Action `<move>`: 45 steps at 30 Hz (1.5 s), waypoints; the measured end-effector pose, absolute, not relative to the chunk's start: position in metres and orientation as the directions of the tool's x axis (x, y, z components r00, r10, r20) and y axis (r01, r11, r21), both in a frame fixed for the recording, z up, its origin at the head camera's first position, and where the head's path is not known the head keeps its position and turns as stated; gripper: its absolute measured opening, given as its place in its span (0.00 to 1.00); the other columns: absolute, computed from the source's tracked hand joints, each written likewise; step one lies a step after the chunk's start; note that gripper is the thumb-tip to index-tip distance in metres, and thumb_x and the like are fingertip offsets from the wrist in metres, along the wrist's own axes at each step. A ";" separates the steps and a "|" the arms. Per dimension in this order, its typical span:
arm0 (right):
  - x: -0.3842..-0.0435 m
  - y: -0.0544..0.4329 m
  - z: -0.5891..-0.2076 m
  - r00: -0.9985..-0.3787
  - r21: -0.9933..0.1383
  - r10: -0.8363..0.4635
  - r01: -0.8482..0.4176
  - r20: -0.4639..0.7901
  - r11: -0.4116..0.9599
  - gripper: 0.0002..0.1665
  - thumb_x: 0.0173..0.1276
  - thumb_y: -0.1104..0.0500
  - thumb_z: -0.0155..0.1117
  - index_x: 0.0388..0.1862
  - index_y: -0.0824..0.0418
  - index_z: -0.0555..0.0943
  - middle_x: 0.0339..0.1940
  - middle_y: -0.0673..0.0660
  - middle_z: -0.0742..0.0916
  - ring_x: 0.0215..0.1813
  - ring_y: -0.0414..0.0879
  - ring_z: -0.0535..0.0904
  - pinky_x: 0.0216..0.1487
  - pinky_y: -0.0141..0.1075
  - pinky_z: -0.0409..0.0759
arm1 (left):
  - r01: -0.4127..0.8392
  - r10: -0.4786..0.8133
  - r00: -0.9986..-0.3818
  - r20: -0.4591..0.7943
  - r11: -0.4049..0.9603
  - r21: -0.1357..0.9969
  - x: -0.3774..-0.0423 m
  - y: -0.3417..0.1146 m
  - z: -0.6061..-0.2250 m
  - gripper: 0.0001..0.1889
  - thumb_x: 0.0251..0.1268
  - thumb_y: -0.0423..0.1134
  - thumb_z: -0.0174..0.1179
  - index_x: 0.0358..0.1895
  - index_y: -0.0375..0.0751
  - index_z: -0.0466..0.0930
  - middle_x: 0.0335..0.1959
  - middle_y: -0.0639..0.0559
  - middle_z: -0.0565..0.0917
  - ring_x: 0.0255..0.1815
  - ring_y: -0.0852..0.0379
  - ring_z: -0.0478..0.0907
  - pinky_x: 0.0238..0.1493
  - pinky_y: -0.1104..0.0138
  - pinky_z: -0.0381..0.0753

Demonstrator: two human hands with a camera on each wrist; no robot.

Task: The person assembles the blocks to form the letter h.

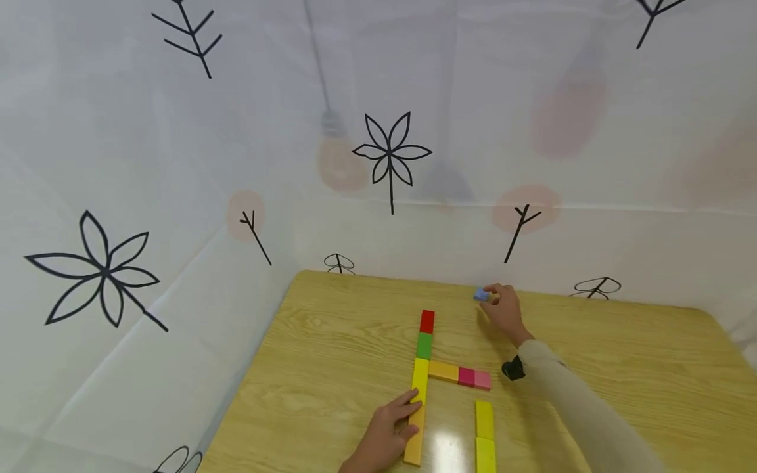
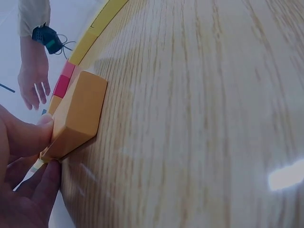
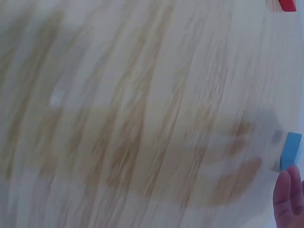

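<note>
My left hand [image 1: 384, 430] pinches an orange block [image 1: 414, 437] at the near end of a row; its thumb and a finger lie against the block in the left wrist view. Two fingertips reach the yellow block [image 1: 420, 381] just beyond. Further along the row come a green block [image 1: 424, 345] and a red block [image 1: 427, 322]. Near the table's far edge my right hand [image 1: 504, 312] holds its thumb and fingers apart beside a small blue block [image 1: 480, 294]. Straight fingers [image 3: 282, 190] come up to the near end of that block in the right wrist view.
From the row, an orange block [image 1: 443, 371], a dark pink block [image 1: 466, 377] and a pink block [image 1: 482, 380] branch rightward. Two yellow blocks [image 1: 485, 420] lie end to end near the front. A patterned white cloth [image 1: 284, 164] hangs behind the wooden table [image 1: 331, 341].
</note>
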State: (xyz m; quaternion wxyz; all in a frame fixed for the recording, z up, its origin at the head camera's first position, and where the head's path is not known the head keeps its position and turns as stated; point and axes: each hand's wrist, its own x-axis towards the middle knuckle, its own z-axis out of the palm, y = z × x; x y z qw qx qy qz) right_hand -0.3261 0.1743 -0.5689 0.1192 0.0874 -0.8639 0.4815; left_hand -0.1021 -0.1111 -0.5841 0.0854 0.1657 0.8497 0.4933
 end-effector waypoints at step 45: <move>-0.290 0.205 -0.550 -0.941 -0.801 -0.204 -0.338 0.271 0.494 0.10 0.64 0.70 0.62 0.45 0.69 0.82 0.49 0.70 0.80 0.41 0.61 0.80 0.31 0.38 0.81 | 0.204 0.361 -0.932 0.024 0.471 0.858 -0.100 -0.108 -0.582 0.23 0.65 0.43 0.57 0.62 0.39 0.74 0.68 0.52 0.67 0.67 0.48 0.64 0.62 0.59 0.68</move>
